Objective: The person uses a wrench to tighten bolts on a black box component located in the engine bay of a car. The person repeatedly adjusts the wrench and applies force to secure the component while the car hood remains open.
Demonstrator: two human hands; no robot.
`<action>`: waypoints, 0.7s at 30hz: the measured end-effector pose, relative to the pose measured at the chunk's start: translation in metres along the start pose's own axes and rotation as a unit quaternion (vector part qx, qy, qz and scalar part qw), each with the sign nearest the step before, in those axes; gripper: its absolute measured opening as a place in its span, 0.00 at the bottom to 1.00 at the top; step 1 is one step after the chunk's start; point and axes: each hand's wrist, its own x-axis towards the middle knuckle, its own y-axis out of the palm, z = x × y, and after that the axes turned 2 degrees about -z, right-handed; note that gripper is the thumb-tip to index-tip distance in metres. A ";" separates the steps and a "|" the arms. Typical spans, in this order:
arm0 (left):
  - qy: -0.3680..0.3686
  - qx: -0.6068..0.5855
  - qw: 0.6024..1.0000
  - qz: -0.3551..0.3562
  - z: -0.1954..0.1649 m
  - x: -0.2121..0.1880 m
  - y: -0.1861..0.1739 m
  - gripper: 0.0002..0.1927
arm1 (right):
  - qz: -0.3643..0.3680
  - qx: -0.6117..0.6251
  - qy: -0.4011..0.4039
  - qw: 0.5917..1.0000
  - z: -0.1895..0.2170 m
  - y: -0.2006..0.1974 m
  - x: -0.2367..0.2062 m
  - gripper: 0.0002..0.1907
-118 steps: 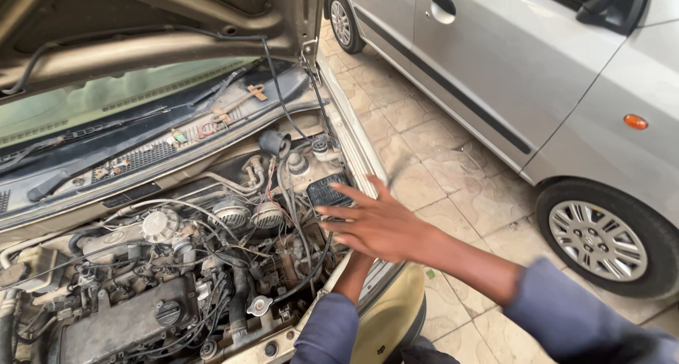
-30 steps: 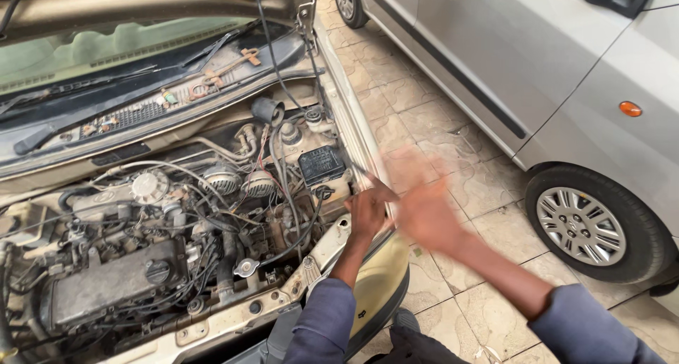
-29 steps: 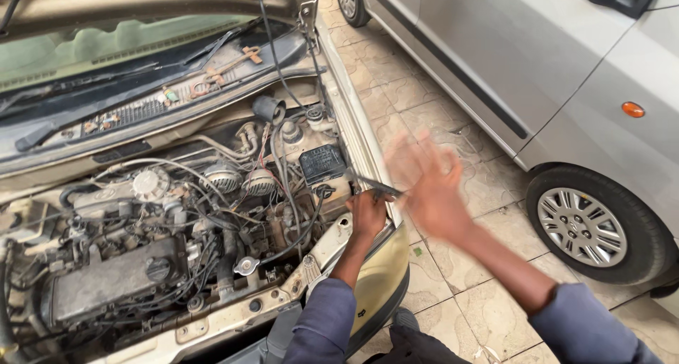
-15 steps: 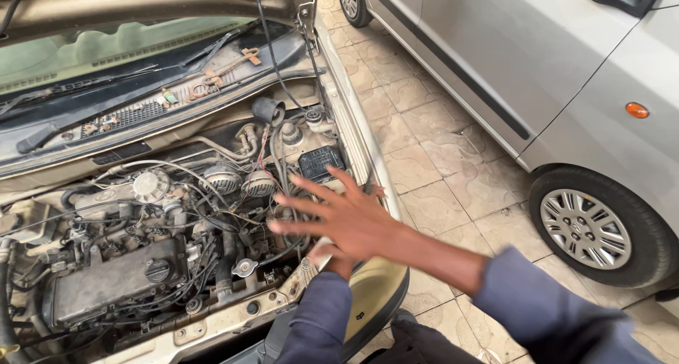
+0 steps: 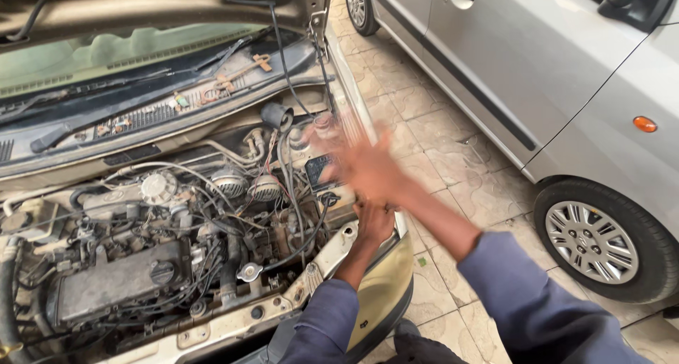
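I look down into an open engine bay (image 5: pixel 163 244) full of hoses, wires and a dark engine cover. My left hand (image 5: pixel 373 222) rests with its fingers curled on the car's front corner beside the headlight (image 5: pixel 385 293). My right hand (image 5: pixel 364 166) is blurred in mid-air over the black battery (image 5: pixel 320 172), fingers spread and holding nothing. Both arms wear blue sleeves.
The raised hood (image 5: pixel 141 3) and the windscreen fill the top left. A silver car (image 5: pixel 566 88) stands close on the right, its front wheel (image 5: pixel 594 240) near my right arm. A strip of tiled floor (image 5: pixel 438 152) runs between the two cars.
My right hand has swung up and to the right, from over the engine wires to above the battery. My left hand has stayed on the car's front corner.
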 end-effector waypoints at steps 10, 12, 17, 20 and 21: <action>-0.035 0.091 0.995 -0.033 0.047 0.015 0.010 0.13 | -0.073 -0.120 0.029 0.990 -0.033 0.004 -0.095 0.38; 0.006 0.000 0.996 -0.091 0.052 0.015 0.025 0.15 | -0.220 -0.044 0.039 0.974 -0.055 -0.004 -0.073 0.36; -0.004 0.040 0.999 -0.034 0.053 0.013 0.023 0.18 | -0.143 -0.039 0.041 0.988 -0.026 -0.007 0.013 0.39; 0.013 -0.409 0.912 -0.001 0.049 0.015 0.012 0.15 | -0.164 -0.044 -0.132 0.977 0.014 0.009 -0.003 0.37; 0.029 -0.613 0.789 0.003 0.048 0.015 0.009 0.24 | -0.144 -0.033 -0.170 0.974 0.022 0.013 -0.016 0.36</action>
